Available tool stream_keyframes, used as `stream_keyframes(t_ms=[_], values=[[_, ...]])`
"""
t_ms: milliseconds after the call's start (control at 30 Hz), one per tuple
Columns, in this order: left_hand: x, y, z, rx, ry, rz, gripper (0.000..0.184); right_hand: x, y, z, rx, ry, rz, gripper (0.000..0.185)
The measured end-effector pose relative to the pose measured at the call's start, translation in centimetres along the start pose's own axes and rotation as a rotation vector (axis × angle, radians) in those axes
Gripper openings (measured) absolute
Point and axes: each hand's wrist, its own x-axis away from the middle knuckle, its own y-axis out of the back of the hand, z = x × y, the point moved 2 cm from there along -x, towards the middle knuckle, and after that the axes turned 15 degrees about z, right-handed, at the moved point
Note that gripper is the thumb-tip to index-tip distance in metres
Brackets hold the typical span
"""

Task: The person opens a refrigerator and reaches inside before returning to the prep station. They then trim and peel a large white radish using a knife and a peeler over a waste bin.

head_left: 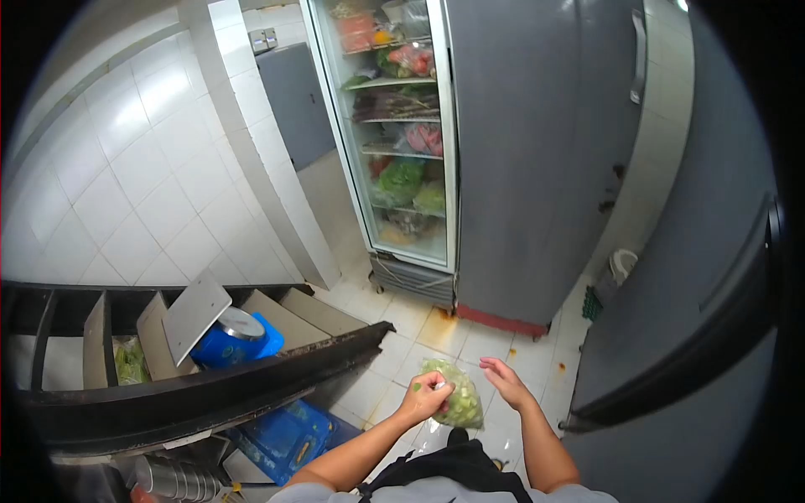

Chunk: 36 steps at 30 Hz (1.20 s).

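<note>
A clear plastic bag of pale green chopped vegetables [461,407] hangs in front of my body, above the tiled floor. My left hand [426,395] is closed on the top of the bag, and a small green bit sticks to the back of it. To the right of the bag, my right hand [506,382] is held apart from it with its fingers stretched out and nothing in them.
A glass-door fridge [402,126] full of produce stands ahead, beside a tall grey cabinet [537,168]. On the left, a dark-framed rack [210,381] holds a blue scale [231,339] and boards. Below is a blue crate [289,440]. A grey door with a dark handle [696,373] is at right.
</note>
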Motion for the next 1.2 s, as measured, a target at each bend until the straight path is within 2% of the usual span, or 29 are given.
stream_keyframes(t_ms=[33, 67, 100, 167, 233, 267, 300, 333, 367, 400, 433, 500, 533, 567, 600, 633, 667, 700, 733, 767, 800, 833, 867, 900, 933, 1000, 1033, 1100, 1200], values=[[-0.8, 0.6, -1.2, -0.012, 0.014, -0.036, 0.026, -1.8, 1.2, -1.6, -0.32, -0.249, 0.034, 0.057], [-1.8, 1.2, -2.2, 0.015, -0.038, -0.047, 0.022, -4.3, 1.9, -3.5, -0.445, -0.331, 0.139, 0.078], [-2.5, 1.8, -2.9, 0.019, -0.035, -0.065, 0.022, -6.6, 2.0, -4.5, -0.444, -0.335, 0.157, 0.078], [-3.8, 2.9, -4.5, 0.091, -0.153, -0.094, 0.009, -11.1, -0.3, -4.2, -1.121, -0.197, 0.532, 0.072], [-4.6, 3.9, -5.9, 0.241, -0.213, -0.12, 0.026, -14.2, -2.2, 0.7, -1.55, 0.079, 1.079, 0.073], [-4.8, 5.0, -5.7, -0.157, -0.238, -0.336, 0.04, -15.6, -2.9, 0.7, -1.544, 0.065, 1.087, 0.073], [-5.0, 6.2, -5.6, -0.558, -0.26, -0.547, 0.053, -17.3, -3.2, 0.0, -1.469, -0.012, 0.843, 0.072], [-4.8, 7.6, -4.6, -0.561, -0.175, -0.69, 0.062, -19.1, -2.9, -0.2, -1.374, -0.081, 0.602, 0.071], [-4.2, 8.9, -3.3, -0.555, -0.08, -0.829, 0.072, -20.2, -3.0, 0.5, -1.354, -0.092, 0.608, 0.071], [-4.3, 9.9, -2.7, -0.437, -0.156, -0.973, 0.082, -21.2, -3.1, 1.6, -1.289, -0.095, 0.621, 0.069], [-4.8, 11.4, -0.1, -0.161, -0.124, -1.004, 0.07, -22.4, -3.4, 3.0, -1.225, -0.09, 0.631, 0.068], [-7.0, 14.7, 5.0, 0.832, -0.289, -0.287, 0.08, -23.5, -4.4, 5.6, -1.042, -0.174, 0.64, 0.074], [-6.9, 15.1, 5.5, 1.019, -0.371, -0.066, 0.085, -24.3, -5.1, 7.0, -0.481, 0.031, 0.666, 0.078], [-7.2, 15.6, 6.0, 1.096, -0.513, -0.084, 0.077, -25.1, -5.3, 8.2, 0.082, 0.23, 0.658, 0.083], [-7.1, 16.3, 6.3, 1.118, -0.573, -0.127, 0.074, -26.7, -4.1, 9.4, 0.367, 0.056, 0.889, 0.088], [-7.1, 17.4, 6.1, 1.134, -0.633, -0.165, 0.072, -29.9, -2.2, 10.1, 0.391, 0.064, 0.877, 0.088], [-6.7, 18.0, 4.6, 1.192, -0.616, -0.273, 0.065, -33.6, -0.2, 10.4, 0.676, 0.225, 0.808, 0.091], [-6.7, 19.4, 5.0, 1.196, -0.626, -0.266, 0.065, -36.5, 1.6, 11.5, 0.952, 0.38, 0.733, 0.095], [-6.3, 20.7, 6.3, 1.225, -0.656, -0.309, 0.062, -39.3, 4.0, 16.0, 0.724, 0.423, 0.584, 0.092], [-5.9, 22.2, 7.0, 1.256, -0.686, -0.355, 0.06, -43.7, 7.2, 17.6, 0.979, 0.444, 0.256, 0.09], [-5.5, 23.5, 6.9, 1.25, -0.702, -0.405, 0.057, -48.0, 10.7, 20.1, 0.662, 0.518, 0.081, 0.085], [-5.1, 24.6, 6.6, 1.244, -0.717, -0.453, 0.055, -52.3, 14.9, 21.5, 0.618, 0.578, -0.158, 0.08], [-4.8, 25.6, 5.7, 1.211, -0.787, -0.459, 0.054, -54.7, 18.5, 24.3, 0.863, 0.77, -0.485, 0.076], [-4.8, 27.0, 6.9, 1.134, -0.817, -0.513, 0.052, -54.4, 20.7, 28.3, 0.793, 0.462, -0.503, 0.083], [-5.1, 28.2, 6.7, 1.172, -0.848, -0.51, 0.052, -59.7, 26.1, 25.7, 1.03, 0.584, -1.043, 0.088], [-5.2, 30.2, 7.9, 1.179, -0.916, -0.451, 0.052, -60.5, 30.4, 28.1, 0.695, 0.392, -1.088, 0.098], [-5.5, 30.9, 7.9, 1.18, -0.915, -0.454, 0.052, -62.6, 33.6, 27.2, 0.429, 0.342, -0.918, 0.095], [-5.6, 32.5, 7.6, 1.237, -0.939, -0.477, 0.053, -62.7, 34.3, 27.6, 0.458, 0.177, -0.966, 0.089], [-6.0, 34.5, 8.4, 1.158, -0.918, -0.484, 0.053, -62.9, 33.6, 27.3, 0.399, 0.247, -1.016, 0.085]])
